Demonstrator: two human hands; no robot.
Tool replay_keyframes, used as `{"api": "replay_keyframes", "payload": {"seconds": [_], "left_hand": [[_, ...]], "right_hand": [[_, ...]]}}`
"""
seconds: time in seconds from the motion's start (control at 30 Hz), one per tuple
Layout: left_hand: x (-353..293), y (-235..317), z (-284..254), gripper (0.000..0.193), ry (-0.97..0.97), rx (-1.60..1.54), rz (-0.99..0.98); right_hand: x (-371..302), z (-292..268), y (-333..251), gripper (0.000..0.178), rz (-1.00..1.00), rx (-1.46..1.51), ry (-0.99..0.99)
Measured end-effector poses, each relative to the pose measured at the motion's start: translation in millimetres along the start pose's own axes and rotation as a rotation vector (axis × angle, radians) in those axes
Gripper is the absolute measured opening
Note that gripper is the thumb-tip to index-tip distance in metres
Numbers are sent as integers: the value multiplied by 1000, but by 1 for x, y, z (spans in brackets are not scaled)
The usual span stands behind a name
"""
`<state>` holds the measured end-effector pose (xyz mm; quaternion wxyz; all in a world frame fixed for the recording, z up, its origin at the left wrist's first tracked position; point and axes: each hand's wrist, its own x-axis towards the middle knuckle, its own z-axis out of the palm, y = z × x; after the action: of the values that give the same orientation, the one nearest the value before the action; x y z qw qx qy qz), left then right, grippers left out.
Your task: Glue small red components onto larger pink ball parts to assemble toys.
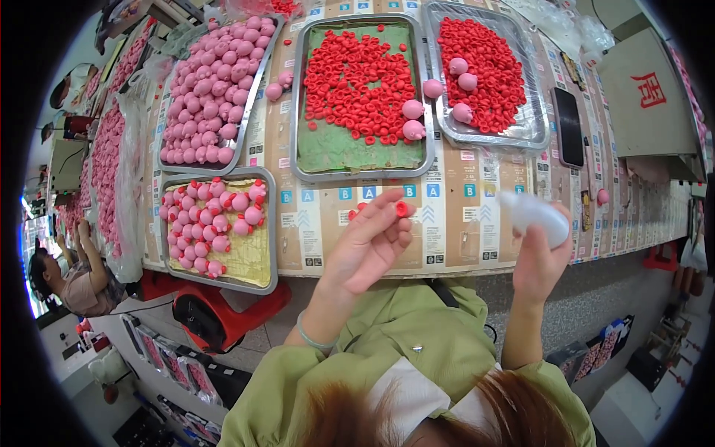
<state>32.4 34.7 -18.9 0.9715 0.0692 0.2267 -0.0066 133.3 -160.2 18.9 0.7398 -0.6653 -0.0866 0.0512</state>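
Note:
My left hand [365,249] is palm up over the front of the table. Its fingertips pinch a small red cup-shaped piece [402,209]. More red bits show just behind those fingers, partly hidden. My right hand [540,261] is wrapped round a white squeeze bottle [542,220], whose narrow tip points left toward the red piece, well apart from it. Beyond my left hand, a metal tray [357,176] with a green lining holds many loose red pieces [357,82]. Several pink balls [413,119] rest along its right rim.
Left stands a tray of plain pink balls [216,97]; nearer, a yellow-lined tray [257,272] holds pink balls with red parts attached. Another tray [540,138] of red pieces is at the back right, beside a phone [568,127]. A red stool [223,313] and another person [78,276] are left.

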Motion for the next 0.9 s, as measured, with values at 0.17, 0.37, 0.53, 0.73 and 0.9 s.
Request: {"api": "replay_keyframes", "payload": {"seconds": [0.17,0.37,0.53,0.73,0.9], "left_hand": [[-3,11,-10,24,17,-4,91],[1,18,-14,27,35,13,128],[0,26,-19,25,55,24,166],[-1,21,-18,25,43,28,150],[-5,18,-19,25,32,27,133]], "right_hand": [[38,-40,54,38,-15,-272,247],[40,-49,80,44,-103,-193,411],[25,-40,85,49,-438,-538,501],[43,75,56,29,-403,-613,-280],[77,107,84,32,-628,-968,-398]]}}
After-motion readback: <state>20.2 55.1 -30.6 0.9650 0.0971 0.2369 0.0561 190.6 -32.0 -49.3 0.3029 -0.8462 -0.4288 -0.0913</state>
